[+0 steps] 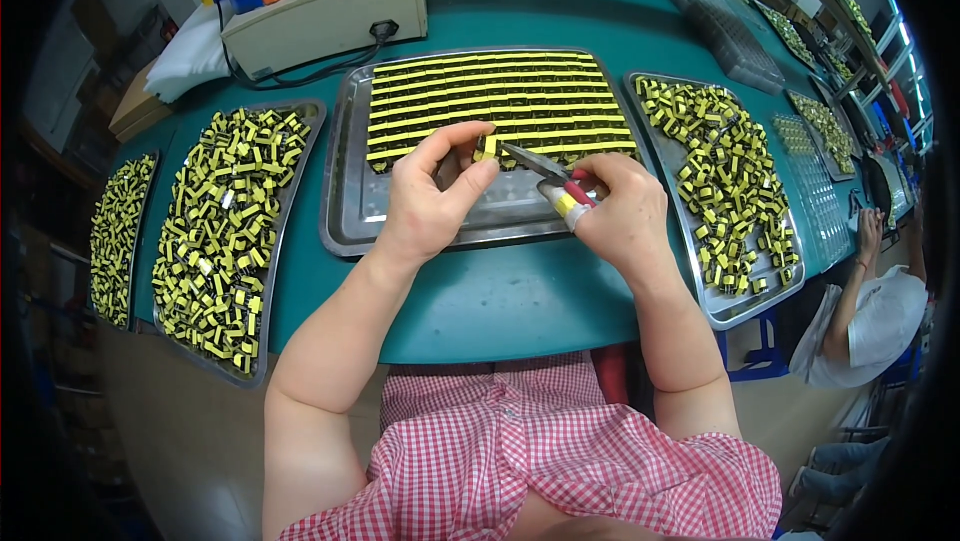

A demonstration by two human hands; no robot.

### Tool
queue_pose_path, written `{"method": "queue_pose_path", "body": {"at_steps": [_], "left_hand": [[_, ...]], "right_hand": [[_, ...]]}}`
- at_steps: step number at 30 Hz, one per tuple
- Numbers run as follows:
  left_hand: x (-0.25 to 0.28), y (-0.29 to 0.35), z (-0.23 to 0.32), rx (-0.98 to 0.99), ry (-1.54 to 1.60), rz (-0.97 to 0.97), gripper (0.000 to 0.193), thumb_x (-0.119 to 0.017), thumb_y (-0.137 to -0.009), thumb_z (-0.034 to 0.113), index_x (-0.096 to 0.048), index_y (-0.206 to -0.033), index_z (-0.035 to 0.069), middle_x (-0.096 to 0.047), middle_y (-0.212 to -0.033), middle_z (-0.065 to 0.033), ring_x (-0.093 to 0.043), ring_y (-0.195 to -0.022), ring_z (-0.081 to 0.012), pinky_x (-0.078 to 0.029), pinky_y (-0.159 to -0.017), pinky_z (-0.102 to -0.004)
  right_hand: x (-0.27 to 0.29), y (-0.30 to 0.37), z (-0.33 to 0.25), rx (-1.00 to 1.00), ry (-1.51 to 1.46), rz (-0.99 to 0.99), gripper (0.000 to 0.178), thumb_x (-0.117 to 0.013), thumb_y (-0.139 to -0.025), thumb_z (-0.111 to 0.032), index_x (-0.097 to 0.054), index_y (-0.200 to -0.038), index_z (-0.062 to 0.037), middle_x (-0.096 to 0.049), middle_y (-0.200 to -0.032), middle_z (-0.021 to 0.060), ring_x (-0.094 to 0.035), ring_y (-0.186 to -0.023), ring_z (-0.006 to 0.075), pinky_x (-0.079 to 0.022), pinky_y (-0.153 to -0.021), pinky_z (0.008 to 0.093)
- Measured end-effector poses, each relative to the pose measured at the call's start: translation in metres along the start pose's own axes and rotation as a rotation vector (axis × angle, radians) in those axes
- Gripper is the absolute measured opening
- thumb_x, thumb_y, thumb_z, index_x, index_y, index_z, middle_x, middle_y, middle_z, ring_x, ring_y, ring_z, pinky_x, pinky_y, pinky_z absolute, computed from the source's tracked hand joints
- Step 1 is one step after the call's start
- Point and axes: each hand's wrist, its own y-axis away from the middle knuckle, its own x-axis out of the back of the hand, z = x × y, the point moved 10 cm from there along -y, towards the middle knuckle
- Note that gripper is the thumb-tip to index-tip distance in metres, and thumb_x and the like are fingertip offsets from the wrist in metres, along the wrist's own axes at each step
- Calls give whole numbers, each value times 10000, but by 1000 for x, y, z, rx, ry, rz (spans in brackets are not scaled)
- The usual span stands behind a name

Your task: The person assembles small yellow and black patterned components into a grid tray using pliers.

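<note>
My left hand (430, 199) pinches a small yellow-taped black transformer (487, 148) between thumb and fingers, just above the middle tray. In my right hand (625, 209) is a pair of pliers (535, 163) with red handles. Its grey jaws point left, and their tips are at the transformer; I cannot tell whether they grip it. A yellow and white wrap (567, 205) shows beside the handles. Below my hands lies a metal tray (343, 181), its far part filled with neat rows of transformers (500, 93). Bare metal shows along its near part.
Loose transformers are heaped in a tray at the left (225, 231), another farther left (122, 241), and one at the right (730, 191). A beige box-shaped device (325, 16) with a black cable stands behind. Clear plastic trays (725, 36) lie back right. A co-worker (870, 326) sits at right.
</note>
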Motion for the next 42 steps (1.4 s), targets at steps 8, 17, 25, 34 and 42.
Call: {"method": "queue_pose_path", "body": {"at_steps": [8,17,25,34,42], "left_hand": [[-2,-1,8,-84,7,-17,318,-624,-791,27,-548,-1098,-9,-535,-876,3,-478,-786,-57,-402,-695,-185],[-2,0,9,-99,-72,-18,311,-630,-787,40,-555,-1086,-2,-541,-854,4,-481,-764,-55,-403,-676,-182],[-1,2,7,-85,-138,15,294,-635,-783,46,-567,-1066,5,-524,-818,19,-464,-736,-48,-392,-647,-178],[-2,5,5,-86,-174,48,298,-637,-789,40,-563,-1075,-2,-533,-849,7,-480,-767,-58,-397,-673,-189],[-2,5,-4,-46,-19,69,290,-619,-812,68,-552,-1088,7,-551,-822,-2,-504,-737,-65,-411,-652,-202]], "right_hand": [[-4,-1,-4,68,0,29,296,-780,-636,-216,-615,-790,-24,-608,-719,81,-598,-650,223,-475,-586,320],[-4,0,-7,87,-9,23,291,-781,-640,-220,-600,-765,-30,-590,-702,73,-583,-637,222,-468,-575,318],[-3,0,-6,85,4,56,283,-787,-632,-237,-607,-714,-34,-593,-656,68,-581,-577,218,-462,-532,310],[-10,0,2,0,39,-12,294,-786,-632,-264,-618,-701,-33,-597,-630,68,-581,-545,215,-463,-522,313],[-10,1,-4,78,21,61,288,-779,-644,-247,-609,-734,-32,-596,-676,74,-589,-594,217,-466,-541,318]]}}
